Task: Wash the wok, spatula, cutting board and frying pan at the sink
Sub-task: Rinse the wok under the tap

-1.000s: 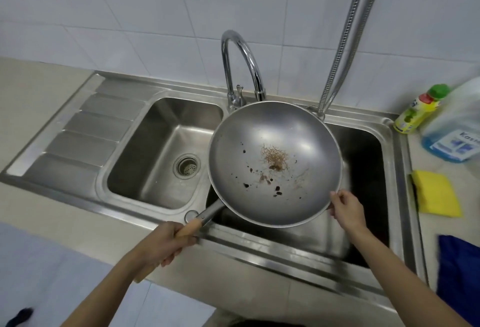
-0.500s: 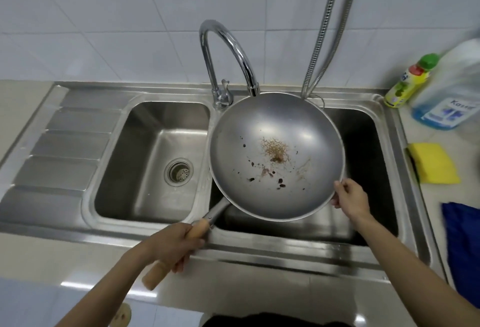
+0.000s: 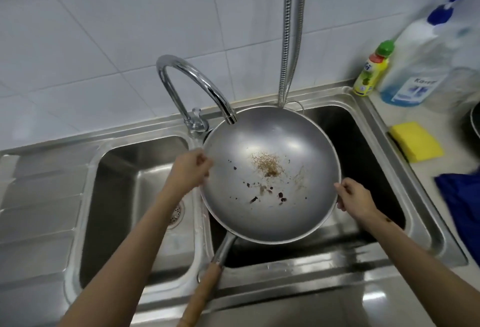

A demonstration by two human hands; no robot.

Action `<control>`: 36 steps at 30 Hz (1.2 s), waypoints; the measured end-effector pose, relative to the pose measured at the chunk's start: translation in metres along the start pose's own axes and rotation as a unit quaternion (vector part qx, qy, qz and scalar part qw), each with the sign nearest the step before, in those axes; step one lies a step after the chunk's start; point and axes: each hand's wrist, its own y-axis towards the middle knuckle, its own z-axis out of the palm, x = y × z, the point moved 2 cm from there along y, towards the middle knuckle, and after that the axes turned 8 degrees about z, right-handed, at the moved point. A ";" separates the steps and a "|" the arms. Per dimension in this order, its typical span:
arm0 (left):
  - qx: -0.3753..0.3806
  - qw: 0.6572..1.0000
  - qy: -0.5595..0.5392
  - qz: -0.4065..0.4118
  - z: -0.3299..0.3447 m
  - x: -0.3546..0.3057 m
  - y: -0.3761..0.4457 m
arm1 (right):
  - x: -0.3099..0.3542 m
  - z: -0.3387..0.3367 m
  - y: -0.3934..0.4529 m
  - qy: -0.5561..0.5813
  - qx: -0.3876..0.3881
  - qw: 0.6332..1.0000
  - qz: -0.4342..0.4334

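A grey metal wok (image 3: 270, 196) with brown crumbs and dark specks inside sits over the right basin of the steel sink (image 3: 426, 225), under the tap spout. Its wooden handle (image 3: 200, 298) points toward me and nothing holds it. My left hand (image 3: 189, 170) is at the wok's left rim with curled fingers, seemingly gripping the edge. My right hand (image 3: 354, 200) grips the right rim. The spatula, cutting board and frying pan are not in view.
The curved chrome tap (image 3: 192, 85) and a metal hose (image 3: 292, 33) stand behind the wok. On the right counter are a yellow sponge (image 3: 415, 142), a yellow bottle (image 3: 372, 69), a pump bottle (image 3: 420, 59) and a blue cloth (image 3: 462, 199). The left basin shows a drain (image 3: 176, 212).
My left hand let go of the wooden handle and moved up to the wok's left rim. The wok sank lower into the right basin. My right hand stays on the right rim.
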 end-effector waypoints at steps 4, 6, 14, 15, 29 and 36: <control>-0.312 0.945 -0.009 0.094 -0.025 -0.009 0.059 | 0.003 -0.002 0.001 -0.005 0.012 1.000 0.004; -0.302 0.944 0.033 0.129 -0.027 -0.009 0.078 | 0.003 -0.001 0.002 -0.008 0.015 1.000 0.006; -0.243 0.953 0.070 0.167 -0.010 -0.003 0.073 | 0.007 -0.009 0.002 -0.027 0.024 0.999 0.000; -0.244 0.952 0.091 0.163 -0.012 -0.002 0.073 | 0.008 -0.009 0.002 -0.028 0.022 0.999 0.000; -0.127 0.934 0.297 0.150 0.001 0.012 0.041 | 0.008 -0.006 -0.001 -0.035 0.022 0.999 0.030; -0.106 0.937 0.300 0.145 0.005 0.005 0.040 | 0.004 -0.006 -0.003 -0.032 0.032 0.998 0.047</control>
